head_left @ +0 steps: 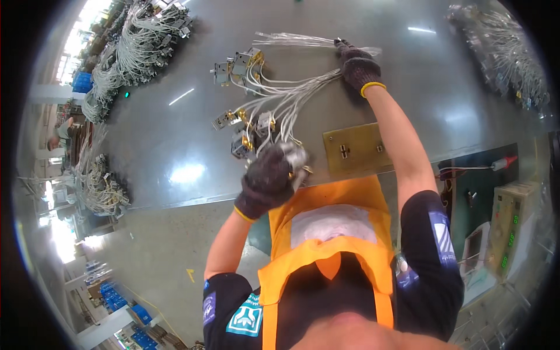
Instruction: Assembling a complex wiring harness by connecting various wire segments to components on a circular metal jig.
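Note:
Both my hands wear dark knit gloves with yellow cuffs. Near the table's front edge, my left hand (269,176) is closed around a small metal lock-like part (296,156), blurred by motion. Beyond it lie several similar boxy metal parts (240,143) with brass-coloured pieces. White cables (286,92) run from them and gather toward my right hand (359,65). That hand reaches to the far side, its fingers bent over a bunch of long, clear plastic strips (297,39). The cable ends disappear beside its palm; whether it touches them is hidden.
A brass-coloured plate (350,149) with small sockets lies at the table's front edge. Heaps of cabled metal parts (137,52) line the left side; another bundle (504,55) lies far right. An instrument box with a green display (508,227) stands lower right.

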Demonstrator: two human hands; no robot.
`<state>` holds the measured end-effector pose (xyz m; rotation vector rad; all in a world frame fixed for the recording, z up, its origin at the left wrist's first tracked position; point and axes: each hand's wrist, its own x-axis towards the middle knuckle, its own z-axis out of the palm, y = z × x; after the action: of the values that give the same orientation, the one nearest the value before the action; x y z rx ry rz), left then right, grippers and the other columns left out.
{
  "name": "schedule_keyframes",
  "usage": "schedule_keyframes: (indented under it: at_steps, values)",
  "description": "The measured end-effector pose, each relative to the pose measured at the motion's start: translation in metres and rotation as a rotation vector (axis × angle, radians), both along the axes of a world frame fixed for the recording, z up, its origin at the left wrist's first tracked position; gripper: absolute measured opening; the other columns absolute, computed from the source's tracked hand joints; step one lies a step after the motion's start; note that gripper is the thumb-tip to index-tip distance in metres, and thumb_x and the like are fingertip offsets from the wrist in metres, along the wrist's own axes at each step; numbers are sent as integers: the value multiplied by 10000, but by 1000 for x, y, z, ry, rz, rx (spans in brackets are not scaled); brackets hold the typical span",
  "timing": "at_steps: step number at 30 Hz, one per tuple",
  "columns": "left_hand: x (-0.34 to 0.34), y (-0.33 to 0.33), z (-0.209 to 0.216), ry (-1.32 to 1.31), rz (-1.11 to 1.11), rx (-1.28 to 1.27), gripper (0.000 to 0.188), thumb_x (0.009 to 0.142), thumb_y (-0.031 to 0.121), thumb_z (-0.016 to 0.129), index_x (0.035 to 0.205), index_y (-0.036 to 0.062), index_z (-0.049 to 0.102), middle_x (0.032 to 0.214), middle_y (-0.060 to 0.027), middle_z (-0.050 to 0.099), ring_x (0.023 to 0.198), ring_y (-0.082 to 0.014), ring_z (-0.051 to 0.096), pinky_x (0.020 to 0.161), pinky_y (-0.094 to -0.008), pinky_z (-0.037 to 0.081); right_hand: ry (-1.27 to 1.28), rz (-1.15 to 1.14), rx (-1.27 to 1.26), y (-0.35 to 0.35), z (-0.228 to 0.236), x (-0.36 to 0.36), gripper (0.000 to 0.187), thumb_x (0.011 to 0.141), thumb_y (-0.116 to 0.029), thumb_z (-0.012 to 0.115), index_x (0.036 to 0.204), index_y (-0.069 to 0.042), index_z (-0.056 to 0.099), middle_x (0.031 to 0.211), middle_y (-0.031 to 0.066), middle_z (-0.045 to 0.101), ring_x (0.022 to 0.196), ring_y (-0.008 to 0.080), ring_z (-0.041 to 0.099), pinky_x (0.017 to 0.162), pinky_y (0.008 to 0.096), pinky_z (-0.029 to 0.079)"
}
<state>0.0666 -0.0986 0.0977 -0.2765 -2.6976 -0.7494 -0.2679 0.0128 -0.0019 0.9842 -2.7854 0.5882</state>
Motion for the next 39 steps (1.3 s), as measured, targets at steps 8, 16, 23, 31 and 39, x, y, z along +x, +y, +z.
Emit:
schedule_keyframes:
  at_steps: [8,16,23,31,39]
  values:
    - [17,-23,-23,74,41,267,423,793,-58,680,1179,53,544,1168,-149,572,1071,-271,587,899,-366,488,-802,-96,-526,0,60,15,522,886,-305,619,1390,-207,527,721,6,586,491,64,455,419,245,409]
    - [-7,-9,17,-87,295,474,508,895,20,606,1371,-9,433,1273,-159,573,1181,-254,561,997,-371,460,-670,297,-793,137,54,131,321,934,-187,556,1221,-47,587,872,62,675,461,62,480,383,206,354]
    - [21,97,-74,105,60,117,562,733,71,811,1227,47,543,1151,-172,594,1091,-323,590,922,-396,496,-1142,-137,-385,168,79,228,268,904,-206,617,1131,-64,619,854,25,665,583,55,540,436,216,424]
    - [-23,57,-88,56,75,466,628,897,81,648,1453,13,363,1344,-134,516,1206,-221,508,1034,-369,404,-825,-89,-522,164,66,223,270,891,-176,654,1133,-55,657,937,76,672,703,133,630,577,264,521]
    - [-40,64,-78,-170,26,1099,572,951,144,578,1461,19,353,1297,-104,517,1146,-162,511,987,-308,432,-220,231,-330,169,48,218,316,901,-104,626,1212,-50,629,1203,155,641,1101,324,615,948,404,496]
